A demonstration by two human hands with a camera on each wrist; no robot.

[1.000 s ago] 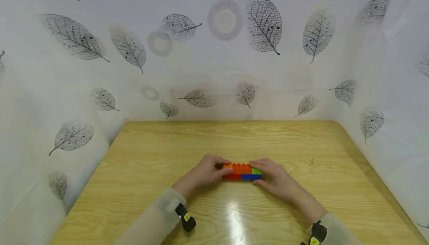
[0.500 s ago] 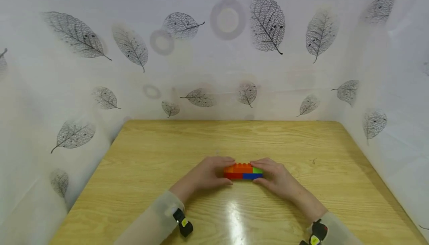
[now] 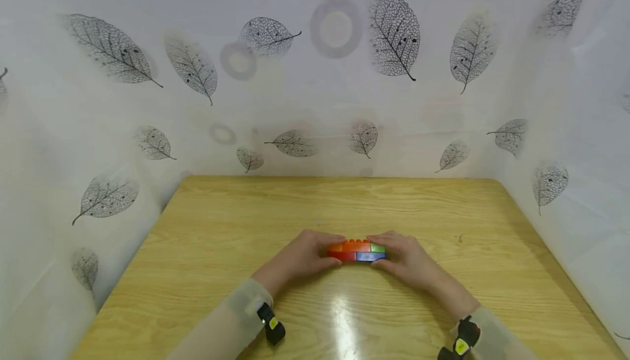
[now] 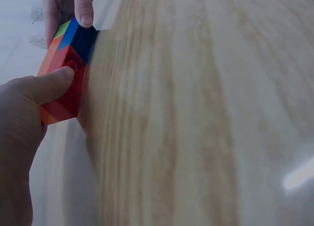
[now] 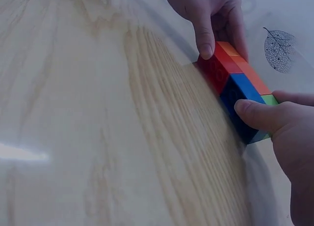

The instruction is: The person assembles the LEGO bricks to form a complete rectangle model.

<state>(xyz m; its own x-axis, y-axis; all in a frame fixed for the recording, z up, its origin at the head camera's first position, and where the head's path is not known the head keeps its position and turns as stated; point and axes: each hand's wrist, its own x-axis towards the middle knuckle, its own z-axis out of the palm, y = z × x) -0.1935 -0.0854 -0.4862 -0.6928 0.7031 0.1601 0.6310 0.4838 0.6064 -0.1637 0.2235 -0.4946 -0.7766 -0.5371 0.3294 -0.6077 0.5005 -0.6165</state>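
Several plastic building bricks are joined into one two-layer bar at the middle of the table. A red brick and a blue brick form the lower layer. On top are a long orange-red brick, a lighter orange brick at the left end and a green brick at the right. My left hand pinches the left end, thumb on the red brick's face and fingers behind. The right hand grips the other end, thumb on the blue brick. Studs show along the upper side between my fingertips.
The bar is over a wood-grain table with a light glare near its front. A pale leaf-printed cloth rises behind the table and along both sides. Each wrist wears a small black camera.
My left thumb has slid from the upper front face down to the bar's lower edge. The bar has tipped slightly, its front faces now catching more light. The right hand keeps its hold.
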